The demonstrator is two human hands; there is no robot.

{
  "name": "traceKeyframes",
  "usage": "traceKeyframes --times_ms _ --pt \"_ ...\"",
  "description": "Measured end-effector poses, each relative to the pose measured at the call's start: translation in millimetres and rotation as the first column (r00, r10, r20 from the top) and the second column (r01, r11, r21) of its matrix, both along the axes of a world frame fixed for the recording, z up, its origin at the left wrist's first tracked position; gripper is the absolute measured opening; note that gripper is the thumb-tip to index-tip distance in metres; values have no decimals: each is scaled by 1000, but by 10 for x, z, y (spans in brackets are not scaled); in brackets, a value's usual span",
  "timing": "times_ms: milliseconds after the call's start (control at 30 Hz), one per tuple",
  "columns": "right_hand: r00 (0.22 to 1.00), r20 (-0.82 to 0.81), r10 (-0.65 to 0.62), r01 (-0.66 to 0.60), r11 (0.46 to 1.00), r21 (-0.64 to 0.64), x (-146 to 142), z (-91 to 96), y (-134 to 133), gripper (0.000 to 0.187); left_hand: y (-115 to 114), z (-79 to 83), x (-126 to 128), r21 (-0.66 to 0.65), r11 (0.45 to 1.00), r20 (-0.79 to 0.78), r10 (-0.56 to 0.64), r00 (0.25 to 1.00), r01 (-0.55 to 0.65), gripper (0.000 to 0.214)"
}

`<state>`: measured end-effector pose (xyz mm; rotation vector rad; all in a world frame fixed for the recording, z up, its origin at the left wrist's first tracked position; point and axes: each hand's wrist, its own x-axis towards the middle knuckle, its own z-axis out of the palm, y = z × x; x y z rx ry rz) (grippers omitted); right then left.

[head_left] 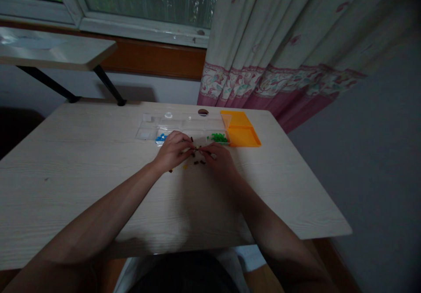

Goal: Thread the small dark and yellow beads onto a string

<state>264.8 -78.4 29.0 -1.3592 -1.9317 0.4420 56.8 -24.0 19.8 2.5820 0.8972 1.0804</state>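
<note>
My left hand (pixel 175 151) and my right hand (pixel 218 158) meet over the middle of the table, fingertips pinched close together. Between them is something tiny that I cannot make out. Several small dark brown pieces (pixel 199 162) lie on the tabletop just below the fingertips. A yellow piece (pixel 184 167) and another dark piece (pixel 170 170) rest nearer to me, by my left wrist. Behind the hands stands a clear plastic compartment box (pixel 179 124), partly hidden by them. Small blue pieces (pixel 161 138) fill its front left part and green pieces (pixel 219 138) its front right part.
An orange open tray (pixel 243 135) adjoins the box's right end. A round dark cable hole (pixel 203 112) sits at the table's (pixel 115 170) back edge. To the far left, a raised shelf (pixel 59 49) stands on black legs. A curtain (pixel 256 56) hangs behind the right side.
</note>
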Motion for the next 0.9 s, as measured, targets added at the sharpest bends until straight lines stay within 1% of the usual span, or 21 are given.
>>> traceKeyframes --times_ms 133,233,300,433,567,733,900 --pt "1000 10 -3 3 1000 7 3 -10 2 17 36 -30 -8 16 992 55 123 991 -124 10" --pt "999 48 -1 2 1000 -12 -1 1 -2 14 68 -55 -16 6 975 111 219 969 -221 9" --pt "998 69 3 -2 1000 -17 -3 10 -5 13 81 -69 -20 -10 965 128 261 957 -262 10" --pt "994 102 37 -34 999 -27 1 12 -4 11 92 -90 -24 -29 958 117 288 950 -287 10" --pt "984 154 90 -83 995 -49 20 -2 4 10 91 -96 -20 -18 953 130 302 944 -302 10" --pt "955 255 150 -156 988 1 65 -18 25 13 90 -93 -11 -23 949 133 315 940 -315 11" --pt "935 311 171 -170 985 -29 83 -6 15 12 101 -106 -19 -37 947 134 320 938 -318 12"
